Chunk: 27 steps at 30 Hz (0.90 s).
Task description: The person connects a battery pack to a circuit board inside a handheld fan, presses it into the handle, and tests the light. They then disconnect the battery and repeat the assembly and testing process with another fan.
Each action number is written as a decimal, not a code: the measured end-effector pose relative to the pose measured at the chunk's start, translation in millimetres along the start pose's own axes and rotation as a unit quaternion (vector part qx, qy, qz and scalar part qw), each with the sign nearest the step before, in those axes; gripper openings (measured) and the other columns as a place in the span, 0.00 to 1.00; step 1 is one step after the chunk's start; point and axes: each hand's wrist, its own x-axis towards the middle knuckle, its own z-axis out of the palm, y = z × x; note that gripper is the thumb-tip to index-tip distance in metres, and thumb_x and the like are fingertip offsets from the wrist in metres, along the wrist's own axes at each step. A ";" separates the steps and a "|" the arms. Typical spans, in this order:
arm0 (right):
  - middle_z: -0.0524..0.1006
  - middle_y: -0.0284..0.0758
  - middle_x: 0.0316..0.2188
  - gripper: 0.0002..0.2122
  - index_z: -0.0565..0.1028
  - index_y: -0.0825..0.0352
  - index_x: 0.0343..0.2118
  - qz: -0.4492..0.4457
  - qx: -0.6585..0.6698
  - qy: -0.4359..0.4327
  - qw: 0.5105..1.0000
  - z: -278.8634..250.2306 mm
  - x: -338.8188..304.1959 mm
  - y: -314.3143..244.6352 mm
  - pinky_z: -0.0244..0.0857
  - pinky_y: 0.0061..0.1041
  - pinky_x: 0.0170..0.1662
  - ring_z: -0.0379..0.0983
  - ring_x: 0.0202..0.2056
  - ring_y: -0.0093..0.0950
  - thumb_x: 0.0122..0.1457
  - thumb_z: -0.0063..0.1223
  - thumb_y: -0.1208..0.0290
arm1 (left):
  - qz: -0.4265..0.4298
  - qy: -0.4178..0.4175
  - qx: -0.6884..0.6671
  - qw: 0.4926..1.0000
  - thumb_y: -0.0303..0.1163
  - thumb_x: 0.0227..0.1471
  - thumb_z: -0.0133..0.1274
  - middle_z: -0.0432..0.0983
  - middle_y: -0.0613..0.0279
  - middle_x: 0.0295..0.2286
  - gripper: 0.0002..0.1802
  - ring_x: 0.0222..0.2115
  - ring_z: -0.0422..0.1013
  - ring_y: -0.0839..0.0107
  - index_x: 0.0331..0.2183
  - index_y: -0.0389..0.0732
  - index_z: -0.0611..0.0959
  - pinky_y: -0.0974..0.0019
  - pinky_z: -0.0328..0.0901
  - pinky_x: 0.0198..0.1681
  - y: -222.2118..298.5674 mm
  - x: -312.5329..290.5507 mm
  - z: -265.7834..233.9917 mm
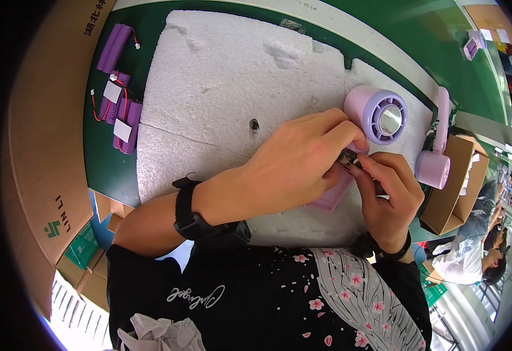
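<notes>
A lilac handheld fan (358,100) lies on the white foam board, its round grille facing right and toward me. My left hand (294,158) reaches across from the left and is closed around the fan just below its head. Part of the pink handle (329,198) shows under that hand. Between my hands, a small dark circuit part (346,157) is exposed at the fan's neck. My right hand (391,190) pinches at this part from the right. Whatever sits between its fingertips is too small and too covered to name.
Purple battery packs (114,47) with red and black leads lie left of the foam board (227,76). Another lilac fan (433,168) rests at the right beside an open cardboard box (452,193). A large carton (40,146) borders the left. A person (463,260) sits far right.
</notes>
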 end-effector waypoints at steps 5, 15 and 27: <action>0.77 0.37 0.29 0.13 0.81 0.71 0.34 -0.020 -0.031 0.009 0.999 2.6 1.2 -1.7 0.68 0.28 0.29 0.74 0.28 0.33 0.42 0.67 0.85 | 0.007 0.008 -0.004 1.000 0.14 0.36 0.57 0.74 0.61 0.38 0.24 0.32 0.75 0.59 0.40 0.42 0.78 0.61 0.71 0.32 -0.3 0.6 0.7; 0.76 0.35 0.32 0.17 0.81 0.70 0.39 -0.087 -0.106 -0.001 0.990 2.4 2.9 0.2 0.65 0.28 0.29 0.71 0.27 0.32 0.42 0.65 0.83 | -0.007 -0.014 -0.028 0.999 0.15 0.40 0.56 0.75 0.59 0.39 0.23 0.32 0.75 0.59 0.43 0.41 0.78 0.62 0.70 0.33 -0.3 1.3 -6.3; 0.74 0.35 0.31 0.19 0.82 0.67 0.42 -0.081 -0.111 -0.004 0.990 3.6 2.3 2.5 0.63 0.27 0.28 0.69 0.26 0.30 0.43 0.65 0.83 | 0.003 -0.048 -0.074 0.996 0.14 0.47 0.53 0.79 0.57 0.34 0.19 0.31 0.76 0.63 0.43 0.39 0.81 0.65 0.70 0.34 -6.0 8.3 -17.3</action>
